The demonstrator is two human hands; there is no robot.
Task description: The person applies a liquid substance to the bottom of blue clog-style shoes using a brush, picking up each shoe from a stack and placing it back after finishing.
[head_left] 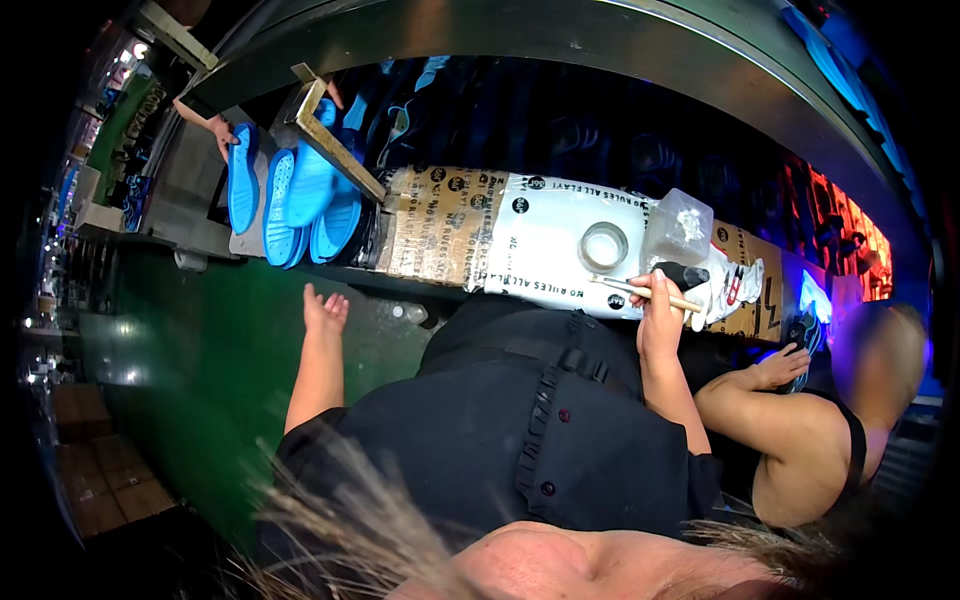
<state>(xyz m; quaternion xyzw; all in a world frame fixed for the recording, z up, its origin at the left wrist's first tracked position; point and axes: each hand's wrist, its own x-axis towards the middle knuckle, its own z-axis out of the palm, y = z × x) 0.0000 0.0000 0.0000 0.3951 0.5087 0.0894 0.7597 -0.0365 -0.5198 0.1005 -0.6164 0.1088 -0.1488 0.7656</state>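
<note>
Fingers (640, 292) of the right hand (660, 318) clench one wooden brush handle (645, 290), its long axis running left-right with the black head (684, 274) pointing right. Left hand (325, 312) hangs released, fingers spread. Just left of the handle sits one tape roll (604, 246); above it one clear bag (678, 226). Three blue soles (290, 195) lie far left.

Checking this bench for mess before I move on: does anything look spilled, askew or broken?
Nothing spilled or broken shows. The right hand holds a wooden-handled brush beside the clear round container. The blue soles overlap in a loose, uneven stack. The left hand hangs open, off the bench.
</note>
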